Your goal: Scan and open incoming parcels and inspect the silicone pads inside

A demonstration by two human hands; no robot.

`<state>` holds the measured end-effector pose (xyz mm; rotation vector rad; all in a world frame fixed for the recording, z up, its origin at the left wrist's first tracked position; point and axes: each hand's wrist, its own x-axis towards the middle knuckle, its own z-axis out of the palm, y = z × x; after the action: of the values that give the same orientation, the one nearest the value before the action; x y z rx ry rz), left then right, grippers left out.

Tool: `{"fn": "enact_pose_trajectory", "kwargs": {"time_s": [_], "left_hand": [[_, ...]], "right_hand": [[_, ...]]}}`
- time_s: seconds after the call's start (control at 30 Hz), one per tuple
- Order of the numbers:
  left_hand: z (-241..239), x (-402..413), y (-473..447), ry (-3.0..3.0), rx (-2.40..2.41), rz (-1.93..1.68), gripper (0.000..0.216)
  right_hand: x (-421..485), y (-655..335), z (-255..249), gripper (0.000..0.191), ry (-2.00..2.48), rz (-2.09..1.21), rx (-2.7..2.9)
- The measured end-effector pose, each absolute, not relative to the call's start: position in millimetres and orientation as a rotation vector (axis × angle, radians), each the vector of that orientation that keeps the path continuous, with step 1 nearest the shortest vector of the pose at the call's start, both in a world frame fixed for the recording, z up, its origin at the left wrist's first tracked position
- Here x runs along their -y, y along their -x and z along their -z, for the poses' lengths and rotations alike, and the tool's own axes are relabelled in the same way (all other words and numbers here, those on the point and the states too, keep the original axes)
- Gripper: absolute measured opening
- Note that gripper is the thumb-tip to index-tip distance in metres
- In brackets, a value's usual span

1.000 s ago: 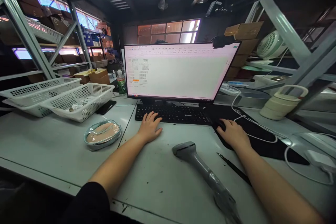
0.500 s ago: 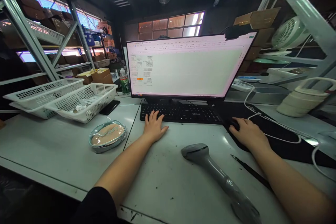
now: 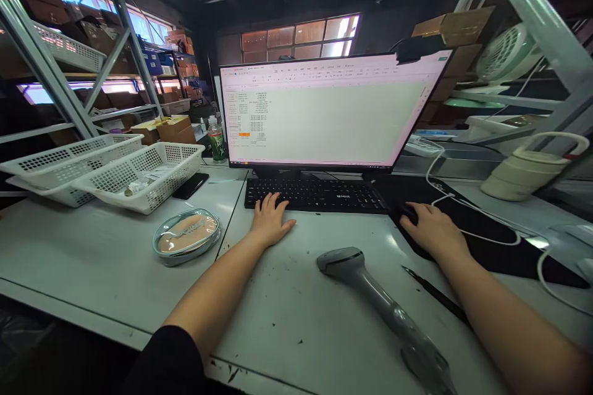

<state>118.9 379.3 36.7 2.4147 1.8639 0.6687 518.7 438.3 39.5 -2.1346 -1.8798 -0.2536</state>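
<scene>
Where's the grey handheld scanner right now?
Head view, right of centre near the bottom: the grey scanner lies on the tabletop, below the keyboard and left of the black pen-like tool.

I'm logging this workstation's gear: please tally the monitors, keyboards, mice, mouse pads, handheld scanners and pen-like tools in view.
Monitor: 1
Keyboard: 1, with the left hand's fingers on it
Mouse: 1, partly hidden by the right hand
Mouse pad: 1
Handheld scanner: 1
Pen-like tool: 1
Total: 6
</scene>
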Motion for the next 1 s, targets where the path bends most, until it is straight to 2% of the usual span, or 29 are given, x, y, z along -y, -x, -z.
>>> {"fn": "enact_pose_trajectory", "kwargs": {"time_s": [0.47, 0.63, 0.77, 1.0], "left_hand": [[-33.9, -376.6, -120.4, -2.589, -1.838, -0.693, 0.054], [-34.5, -377.4, -120.6, -2.353, -2.110, -0.698, 0.070], [-37.2, -378.3, -119.4, -2.194, -2.154, -0.670, 0.084], [-35.1, -382.6, -115.7, -2.156, -2.150, -0.745, 0.084]], "right_hand": [[-431.2, -513.5, -43.0, 0.057, 2.137, 0.248, 1.876], [-431.1, -512.7, -43.9, 0.057, 2.145, 0.225, 1.869], [-429.5, -512.0, -45.7, 0.056, 2.141, 0.204, 1.860], [-429.4, -512.9, -44.4, 0.056, 2.126, 0.221, 1.867]]}}
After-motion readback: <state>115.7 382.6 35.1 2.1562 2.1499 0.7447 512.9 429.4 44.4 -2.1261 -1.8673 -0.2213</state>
